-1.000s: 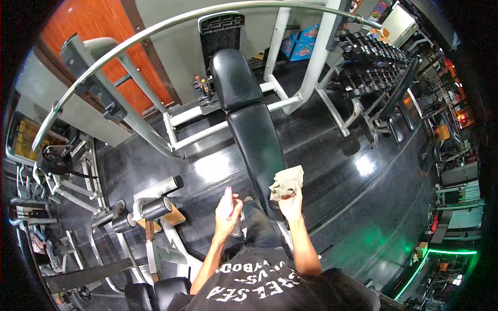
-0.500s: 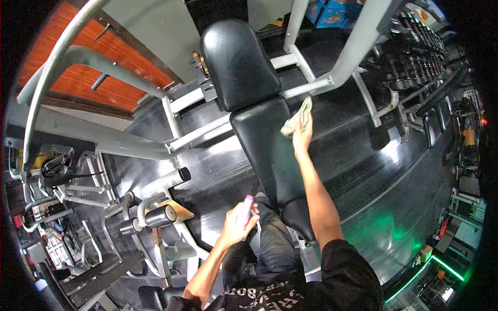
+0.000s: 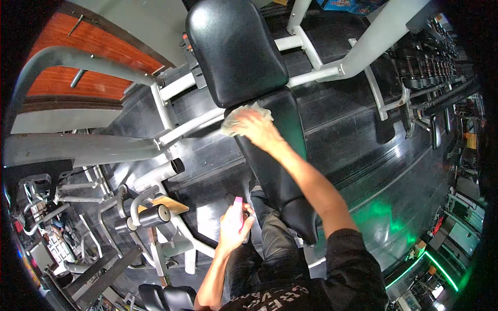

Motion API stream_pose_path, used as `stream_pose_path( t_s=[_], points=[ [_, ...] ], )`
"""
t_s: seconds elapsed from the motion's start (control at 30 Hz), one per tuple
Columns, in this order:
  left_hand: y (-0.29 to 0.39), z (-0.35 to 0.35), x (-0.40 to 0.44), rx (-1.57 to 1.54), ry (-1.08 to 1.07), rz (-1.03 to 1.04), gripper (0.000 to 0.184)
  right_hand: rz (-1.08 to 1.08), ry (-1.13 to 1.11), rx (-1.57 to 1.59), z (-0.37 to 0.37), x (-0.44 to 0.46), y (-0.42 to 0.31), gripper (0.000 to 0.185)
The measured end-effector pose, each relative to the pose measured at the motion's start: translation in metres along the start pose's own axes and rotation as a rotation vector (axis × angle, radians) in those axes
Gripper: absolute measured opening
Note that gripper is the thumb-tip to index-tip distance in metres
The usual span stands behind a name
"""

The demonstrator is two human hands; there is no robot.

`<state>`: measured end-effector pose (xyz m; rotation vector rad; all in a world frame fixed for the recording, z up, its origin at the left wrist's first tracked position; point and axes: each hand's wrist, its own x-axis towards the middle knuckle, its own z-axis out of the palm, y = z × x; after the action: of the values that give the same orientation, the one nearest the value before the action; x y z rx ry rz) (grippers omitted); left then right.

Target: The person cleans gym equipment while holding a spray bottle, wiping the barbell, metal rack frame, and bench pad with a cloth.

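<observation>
Holding a crumpled, pale cloth (image 3: 229,126) crosswise on the seat pad (image 3: 277,155), beside the backrest (image 3: 233,52), my right hand (image 3: 254,127) is lying loosely spread, covering its middle; one end is overhanging the left edge. My left hand (image 3: 232,236) is curling closed around a slim container (image 3: 237,213), whose pink tip is pointing away from my body. Smooth black upholstery is shining, while rounded metal tubes (image 3: 192,126) are flanking it and dumbbells (image 3: 423,72) are sitting farther right.
</observation>
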<state>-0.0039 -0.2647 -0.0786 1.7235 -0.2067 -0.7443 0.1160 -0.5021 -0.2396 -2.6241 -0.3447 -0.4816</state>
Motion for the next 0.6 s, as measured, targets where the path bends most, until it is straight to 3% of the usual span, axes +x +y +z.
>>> stream_pose_path(
  t_s=[0.03, 0.07, 0.1, 0.13, 0.2, 0.27, 0.33, 0.4, 0.53, 0.57, 0.6],
  points=[
    [0.004, 0.0, 0.003, 0.031, -0.003, 0.047, 0.031, -0.009, -0.06, -0.045, -0.016, -0.008, 0.017, 0.033],
    [0.006, -0.002, 0.006, 0.063, -0.006, 0.094, 0.031, 0.149, -0.039, 0.026, -0.03, -0.015, 0.032, 0.036],
    [0.006, -0.002, 0.007, 0.061, -0.005, 0.095, 0.031, 0.181, -0.083, -0.098, -0.04, -0.025, 0.052, 0.038],
    [0.006, -0.002, 0.007, 0.048, 0.01, 0.1, 0.031, 0.292, 0.028, -0.186, -0.051, -0.029, 0.06, 0.039],
    [0.006, -0.004, 0.007, 0.036, 0.026, 0.104, 0.031, 0.575, 0.258, -0.058, -0.051, -0.027, 0.065, 0.034],
    [0.007, -0.004, 0.006, -0.01, 0.055, 0.065, 0.031, 0.609, 0.254, -0.311, -0.028, -0.012, 0.048, 0.034],
    [0.007, -0.005, 0.004, -0.003, 0.05, 0.051, 0.031, 0.507, 0.187, -0.384, -0.001, 0.003, 0.015, 0.03],
    [0.006, -0.004, 0.006, 0.001, 0.039, 0.035, 0.031, 0.31, 0.111, -0.177, 0.006, 0.013, -0.006, 0.028],
    [0.011, 0.001, 0.013, 0.026, 0.017, 0.061, 0.03, -0.008, 0.069, -0.04, -0.013, 0.008, 0.02, 0.024],
    [0.013, 0.002, 0.015, 0.046, 0.027, 0.09, 0.03, -0.026, 0.065, -0.042, -0.035, 0.005, 0.035, 0.025],
    [0.013, 0.002, 0.016, 0.046, 0.026, 0.09, 0.03, 0.214, 0.028, -0.011, -0.033, -0.007, 0.055, 0.027]
  ],
)
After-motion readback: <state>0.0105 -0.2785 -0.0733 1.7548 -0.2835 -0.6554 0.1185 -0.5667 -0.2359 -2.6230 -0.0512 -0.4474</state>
